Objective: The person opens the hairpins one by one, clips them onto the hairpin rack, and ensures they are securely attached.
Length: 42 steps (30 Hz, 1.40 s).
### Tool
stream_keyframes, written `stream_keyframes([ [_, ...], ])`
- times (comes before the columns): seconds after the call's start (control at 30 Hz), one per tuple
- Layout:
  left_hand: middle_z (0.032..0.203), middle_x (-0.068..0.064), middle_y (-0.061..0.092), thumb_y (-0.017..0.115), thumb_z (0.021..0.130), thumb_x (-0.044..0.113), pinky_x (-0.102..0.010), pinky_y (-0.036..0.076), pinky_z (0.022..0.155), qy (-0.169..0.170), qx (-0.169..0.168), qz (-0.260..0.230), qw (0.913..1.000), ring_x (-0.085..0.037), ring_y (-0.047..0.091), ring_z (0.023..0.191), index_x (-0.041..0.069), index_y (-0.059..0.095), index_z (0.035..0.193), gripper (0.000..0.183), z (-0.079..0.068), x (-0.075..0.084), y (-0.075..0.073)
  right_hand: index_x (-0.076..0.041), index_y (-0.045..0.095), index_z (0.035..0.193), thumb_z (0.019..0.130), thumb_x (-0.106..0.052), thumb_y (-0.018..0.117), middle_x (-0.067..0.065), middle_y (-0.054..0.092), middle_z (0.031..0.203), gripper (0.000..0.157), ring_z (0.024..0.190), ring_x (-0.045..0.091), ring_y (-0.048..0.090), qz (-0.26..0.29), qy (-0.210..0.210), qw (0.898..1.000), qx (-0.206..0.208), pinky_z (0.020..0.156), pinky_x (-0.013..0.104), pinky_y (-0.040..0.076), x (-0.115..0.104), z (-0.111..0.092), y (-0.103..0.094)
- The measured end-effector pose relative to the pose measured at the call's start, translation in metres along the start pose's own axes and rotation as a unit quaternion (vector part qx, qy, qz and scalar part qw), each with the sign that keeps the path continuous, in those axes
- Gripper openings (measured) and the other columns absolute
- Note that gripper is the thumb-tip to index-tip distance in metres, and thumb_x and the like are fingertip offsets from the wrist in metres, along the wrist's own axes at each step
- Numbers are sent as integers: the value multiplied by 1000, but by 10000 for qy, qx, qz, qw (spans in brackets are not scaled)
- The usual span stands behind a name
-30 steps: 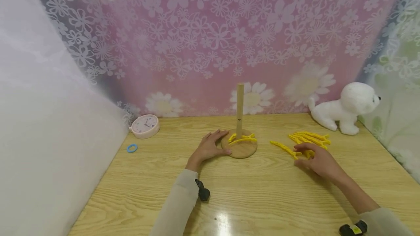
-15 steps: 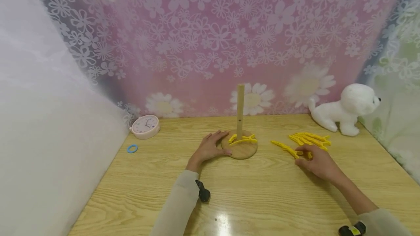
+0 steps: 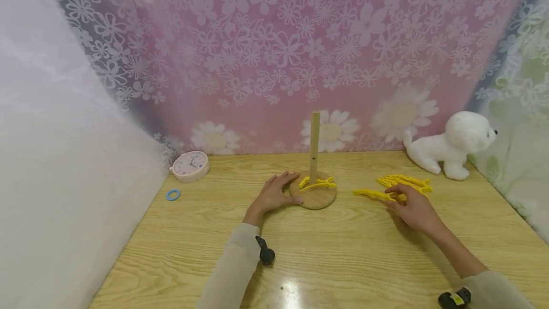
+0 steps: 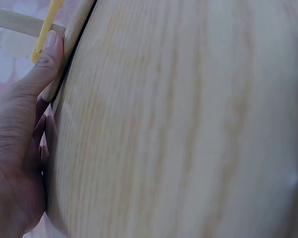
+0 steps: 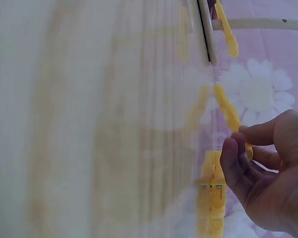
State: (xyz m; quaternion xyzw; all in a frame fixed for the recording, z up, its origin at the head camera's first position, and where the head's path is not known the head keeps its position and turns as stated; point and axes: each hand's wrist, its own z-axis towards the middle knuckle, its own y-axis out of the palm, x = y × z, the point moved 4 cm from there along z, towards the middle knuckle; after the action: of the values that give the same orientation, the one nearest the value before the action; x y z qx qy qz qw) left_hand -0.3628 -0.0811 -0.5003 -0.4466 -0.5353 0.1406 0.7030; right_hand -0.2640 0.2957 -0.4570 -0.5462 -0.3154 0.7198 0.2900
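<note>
My left hand [image 3: 273, 193] grips the left rim of a round wooden base [image 3: 317, 200], thumb near its front edge. From that base rises a wooden post [image 3: 314, 147]. A yellow alligator hair clip [image 3: 328, 184] lies low at the post, with its two arms on either side of it. At the right, my right hand [image 3: 413, 208] pinches another yellow hair clip [image 3: 370, 194] at its handle end. The long jaws of that clip point left and sit just off the table in the right wrist view. Behind my right hand lie several more yellow hair clips [image 3: 403, 180], partly hidden.
A pink clock [image 3: 190, 166] and a blue ring [image 3: 173, 195] are at the left of the wooden table [image 3: 334, 252]. A white plush dog [image 3: 454, 144] sits at the back right. A floral pink curtain [image 3: 257, 61] hangs behind.
My right fingers have taken hold of the single hair clip's handle end. The clip has turned from slanting to nearly level. My left hand has stayed on the base.
</note>
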Motion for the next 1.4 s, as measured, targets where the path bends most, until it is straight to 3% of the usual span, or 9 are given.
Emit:
stream_keyframes([
  [0.07,171,-3,29,80,86,58,-50,7,131,12,3,16,10000,-25,14,161,34,38,162,90,0,-1,1,3,65,126,102,-15,69,29,66,121,30,92,40,72,83,-23,10000,-34,70,43,58,-2,1,0],
  [0.17,171,-3,29,80,87,58,-51,7,131,30,15,7,10000,-26,14,161,34,38,162,89,0,-1,1,4,62,130,104,-10,65,27,67,109,29,74,31,71,483,59,9987,-120,56,36,56,-5,4,0],
  [0.33,171,-3,28,80,87,57,-50,6,131,47,13,35,10000,-26,14,161,34,38,162,89,0,0,0,4,58,135,106,-3,58,28,57,121,30,58,22,58,1071,75,9942,-4,47,29,48,-14,10,-1],
  [0.43,170,-2,29,79,87,57,-49,6,131,65,22,100,9999,-24,16,160,34,38,163,89,0,0,0,1,60,134,105,-4,59,27,56,128,29,54,23,56,941,-20,9954,191,45,31,46,-20,16,-2],
  [0.63,169,-3,32,80,88,55,-48,6,131,73,49,90,9999,-22,18,160,32,38,163,88,1,1,1,-3,68,125,100,-1,64,21,66,97,25,49,18,51,716,-127,9963,468,42,31,43,-31,26,1],
  [0.73,170,-3,31,80,88,55,-48,6,131,66,50,76,9999,-23,17,160,32,38,163,88,1,1,0,-4,70,120,98,1,66,19,66,90,23,48,16,45,641,-159,9963,558,43,30,41,-35,32,4],
  [0.93,170,-4,31,80,88,55,-47,6,131,63,37,92,9999,-21,18,160,32,38,163,89,0,1,-1,-3,73,114,94,5,68,16,68,100,22,52,15,37,568,-213,9957,694,43,27,34,-46,43,12],
  [1.2,170,-3,32,80,88,54,-47,5,131,51,53,62,10000,-20,19,160,32,39,162,89,0,3,-2,0,76,109,90,11,71,17,69,96,23,59,19,42,657,-369,9922,992,51,27,38,-61,60,26],
  [1.4,170,-3,32,80,87,54,-48,6,131,58,78,44,9999,-21,19,160,32,39,162,88,0,2,-2,0,76,108,91,8,73,18,70,98,19,60,20,43,650,-394,9925,958,51,28,38,-69,72,40],
])
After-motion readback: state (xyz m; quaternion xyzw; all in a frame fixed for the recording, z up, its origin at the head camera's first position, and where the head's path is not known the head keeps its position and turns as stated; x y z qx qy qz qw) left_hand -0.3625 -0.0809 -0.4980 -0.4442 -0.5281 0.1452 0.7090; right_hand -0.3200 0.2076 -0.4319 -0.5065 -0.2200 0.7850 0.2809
